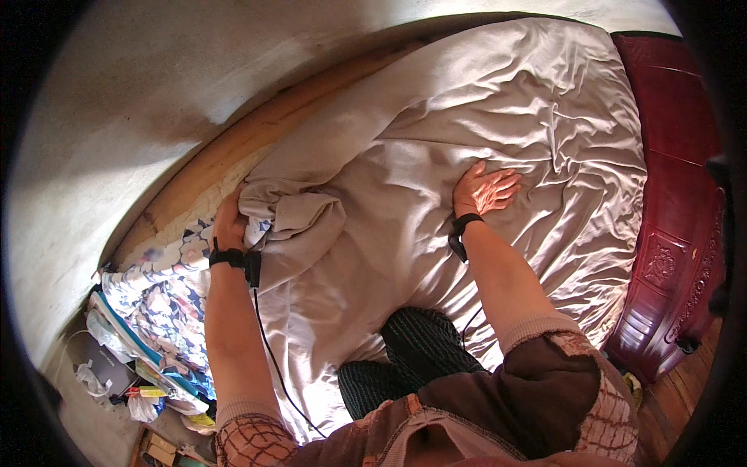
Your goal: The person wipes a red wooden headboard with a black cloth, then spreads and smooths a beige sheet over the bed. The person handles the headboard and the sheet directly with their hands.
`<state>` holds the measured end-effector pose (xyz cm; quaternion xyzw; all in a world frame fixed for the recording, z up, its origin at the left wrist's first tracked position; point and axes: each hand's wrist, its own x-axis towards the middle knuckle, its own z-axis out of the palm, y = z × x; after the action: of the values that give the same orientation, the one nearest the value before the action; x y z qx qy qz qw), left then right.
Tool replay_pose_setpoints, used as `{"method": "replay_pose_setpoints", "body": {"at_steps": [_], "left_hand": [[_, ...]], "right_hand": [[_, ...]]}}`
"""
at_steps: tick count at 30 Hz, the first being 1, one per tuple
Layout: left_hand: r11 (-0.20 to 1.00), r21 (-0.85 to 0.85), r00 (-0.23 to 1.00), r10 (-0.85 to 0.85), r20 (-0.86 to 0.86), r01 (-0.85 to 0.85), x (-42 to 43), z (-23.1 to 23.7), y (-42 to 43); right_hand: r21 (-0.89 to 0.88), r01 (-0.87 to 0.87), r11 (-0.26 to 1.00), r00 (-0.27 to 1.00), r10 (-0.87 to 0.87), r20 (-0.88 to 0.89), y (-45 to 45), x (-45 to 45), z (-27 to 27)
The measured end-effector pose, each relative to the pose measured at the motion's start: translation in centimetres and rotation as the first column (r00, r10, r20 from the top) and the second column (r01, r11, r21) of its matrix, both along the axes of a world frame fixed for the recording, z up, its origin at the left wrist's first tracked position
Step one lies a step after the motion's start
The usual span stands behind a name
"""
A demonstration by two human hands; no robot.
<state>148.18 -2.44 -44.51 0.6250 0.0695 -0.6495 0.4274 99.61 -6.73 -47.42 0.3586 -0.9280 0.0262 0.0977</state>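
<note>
A wrinkled beige bedsheet (pixel 362 233) covers most of the bed in front of me, its far edge rolled back from the wall side. My left hand (pixel 231 215) grips a bunched fold of it at the bed's wall-side edge, the fingertips partly hidden by cloth. A scrap of floral fabric peeks out beside that hand. Palm down, my right hand (pixel 487 187) rests on the sheet near the middle, holding nothing, fingers apart. Black bands with small devices circle both wrists. My knees (pixel 420 338), in dark striped trousers, press on the mattress.
Floral bedding (pixel 169 303) lies at the left end. Past it are plastic bags (pixel 146 405), a grey box (pixel 105 365) and a wooden box (pixel 157 449). A carved dark-red wooden bed panel (pixel 665 204) bounds the right, a plaster wall (pixel 146 105) the far side. Cables hang from both wrists.
</note>
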Motion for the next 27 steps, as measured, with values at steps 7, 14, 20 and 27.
{"method": "replay_pose_setpoints", "body": {"at_steps": [7, 14, 20, 27], "left_hand": [[0.688, 0.298, 0.588, -0.723, 0.363, 0.661, 5.1, 0.7, -4.2], [0.917, 0.004, 0.552, -0.243, 0.797, 0.398, 8.5, 8.4, -6.5], [0.886, 0.232, -0.248, -0.139, 0.959, 0.402, 7.7, 8.6, 6.5], [0.821, 0.007, 0.424, -0.302, 0.854, 0.570, 7.5, 4.4, 14.7]], "right_hand": [[-0.052, -0.041, 0.998, 0.996, 0.037, -0.080, 0.1, -0.3, -0.7], [-0.050, -0.002, 0.999, 0.999, -0.001, -0.051, 0.0, -0.4, -0.9], [-0.084, -0.021, 0.996, 1.000, 0.019, -0.024, 0.1, -0.6, -1.3], [-0.082, -0.020, 0.996, 1.000, 0.019, -0.017, 0.0, -1.1, -1.7]]}}
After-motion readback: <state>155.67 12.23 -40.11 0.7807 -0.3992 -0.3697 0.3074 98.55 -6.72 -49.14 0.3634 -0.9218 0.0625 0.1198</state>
